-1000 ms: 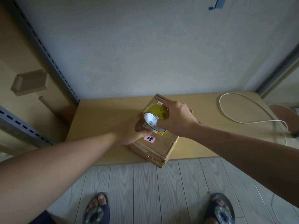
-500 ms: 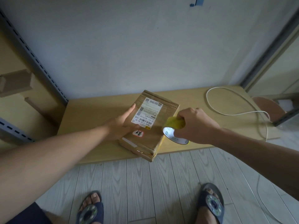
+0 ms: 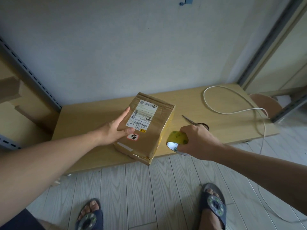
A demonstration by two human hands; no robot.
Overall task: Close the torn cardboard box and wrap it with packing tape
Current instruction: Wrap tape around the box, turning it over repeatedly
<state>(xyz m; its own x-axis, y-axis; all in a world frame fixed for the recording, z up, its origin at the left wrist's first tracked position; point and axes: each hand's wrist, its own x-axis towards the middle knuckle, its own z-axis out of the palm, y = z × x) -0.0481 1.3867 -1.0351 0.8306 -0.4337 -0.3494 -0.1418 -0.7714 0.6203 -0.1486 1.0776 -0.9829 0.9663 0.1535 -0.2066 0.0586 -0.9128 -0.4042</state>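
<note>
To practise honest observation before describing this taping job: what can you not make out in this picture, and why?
- Head view: small print on the white shipping label of the brown cardboard box, too small to read.
- Metal scissors: handles partly hidden behind the right hand.
- Yellow packing tape roll: far side covered by that hand's fingers.
- White cable: runs off the right frame edge, ends unseen.

The right hand [image 3: 197, 140] hides part of the tape roll [image 3: 178, 139] and scissors [image 3: 190, 120].

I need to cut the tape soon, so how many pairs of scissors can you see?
1. The scissors lie on the table right of the box, just beyond the right hand holding the tape roll, handles partly hidden.
</note>
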